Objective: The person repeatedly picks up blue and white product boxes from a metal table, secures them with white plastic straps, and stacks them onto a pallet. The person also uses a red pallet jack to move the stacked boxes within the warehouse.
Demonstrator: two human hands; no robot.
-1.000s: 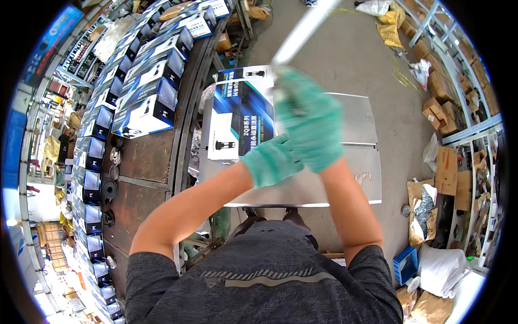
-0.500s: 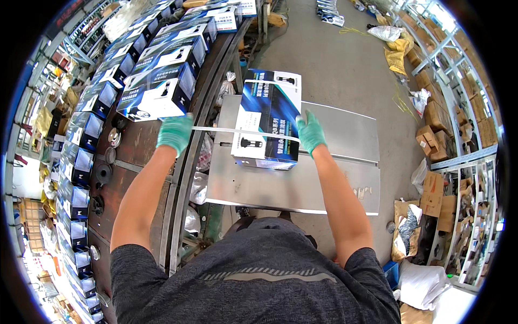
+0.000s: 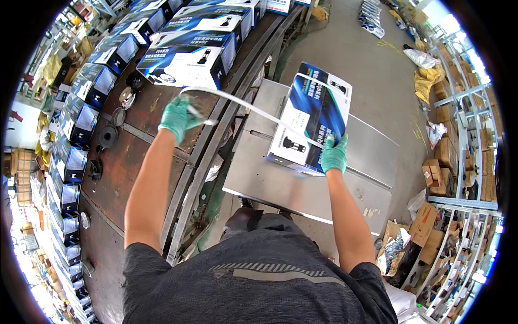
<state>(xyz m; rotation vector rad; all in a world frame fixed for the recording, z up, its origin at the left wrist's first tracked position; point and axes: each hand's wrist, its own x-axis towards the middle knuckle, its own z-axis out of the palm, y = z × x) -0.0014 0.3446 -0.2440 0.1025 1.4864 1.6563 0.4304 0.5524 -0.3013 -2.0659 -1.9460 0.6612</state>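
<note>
Holding white strap [image 3: 243,102] across box [image 3: 313,110]

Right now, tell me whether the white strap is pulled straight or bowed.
Bowed: the white strap arcs beside the left hand, then runs nearly straight to the box.

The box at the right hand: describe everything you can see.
The box is oblong and looks like printed cardboard, white and blue, with dark device pictures. It appears closed, over the metal table, far end slanting right. A white strap crosses its near part and runs to the left hand; a second strap crosses the far end. The right hand touches its near right side.
</note>
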